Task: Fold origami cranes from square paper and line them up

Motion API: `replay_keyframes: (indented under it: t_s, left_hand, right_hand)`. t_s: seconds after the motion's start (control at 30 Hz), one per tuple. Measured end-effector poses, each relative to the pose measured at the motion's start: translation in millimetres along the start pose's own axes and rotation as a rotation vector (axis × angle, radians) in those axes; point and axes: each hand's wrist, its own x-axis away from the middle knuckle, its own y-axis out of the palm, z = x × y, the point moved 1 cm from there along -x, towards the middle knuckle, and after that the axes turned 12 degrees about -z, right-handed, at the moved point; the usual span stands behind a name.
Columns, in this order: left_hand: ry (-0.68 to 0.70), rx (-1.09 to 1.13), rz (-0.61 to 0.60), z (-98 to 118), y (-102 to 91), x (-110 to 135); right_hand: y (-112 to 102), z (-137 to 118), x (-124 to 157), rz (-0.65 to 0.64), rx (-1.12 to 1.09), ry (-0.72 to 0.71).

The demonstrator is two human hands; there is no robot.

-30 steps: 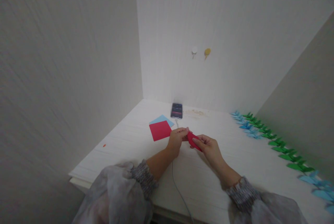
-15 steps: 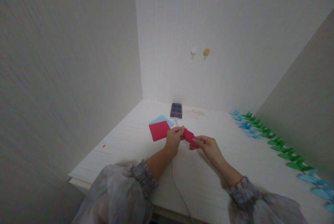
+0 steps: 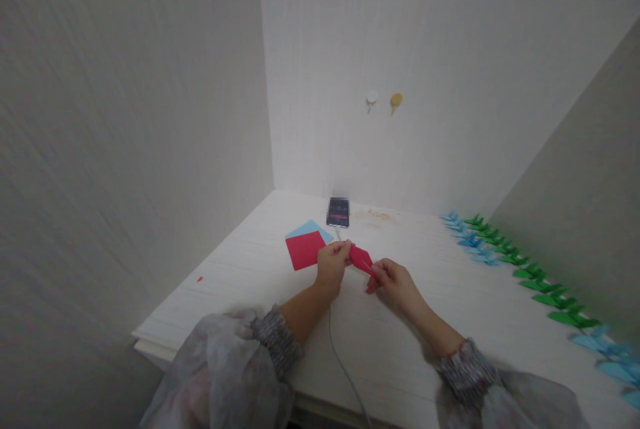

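Observation:
A small folded piece of red paper (image 3: 361,259) is held slanting above the white table between my two hands. My left hand (image 3: 332,265) pinches its upper left end. The fingers of my right hand (image 3: 395,280) close on its lower right tip, where a thin light line shows along the fold. Beside my left hand lies a flat red paper sheet (image 3: 303,250), partly over a light blue sheet (image 3: 311,227). My left fingers hide the right edge of the red sheet.
A phone (image 3: 339,212) stands at the back with a cable (image 3: 340,359) running towards me. Rows of folded green paper cranes (image 3: 534,270) and blue paper cranes (image 3: 470,240) line the right side. An orange scrap (image 3: 200,279) lies left. Two hooks (image 3: 396,101) are on the wall.
My right hand's fingers have shifted slightly on the lower tip of the folded red paper, which has turned a little and looks narrower. My left hand has barely moved.

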Motion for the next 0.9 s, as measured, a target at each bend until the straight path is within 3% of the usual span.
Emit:
replay_keyframes:
  t_s: [0.17, 0.47, 0.9]
  left_hand:
    - [0.009, 0.0, 0.035, 1, 0.3, 0]
    - [-0.02, 0.034, -0.09, -2, 4.2, 4]
    - [-0.152, 0.184, 0.041, 8, 4.0, 5]
  right_hand:
    - [0, 0, -2, -0.008, -0.134, -0.049]
    - [7, 0, -2, -0.047, -0.171, -0.027]
    - [0, -7, 1, -0.206, -0.472, -0.016]
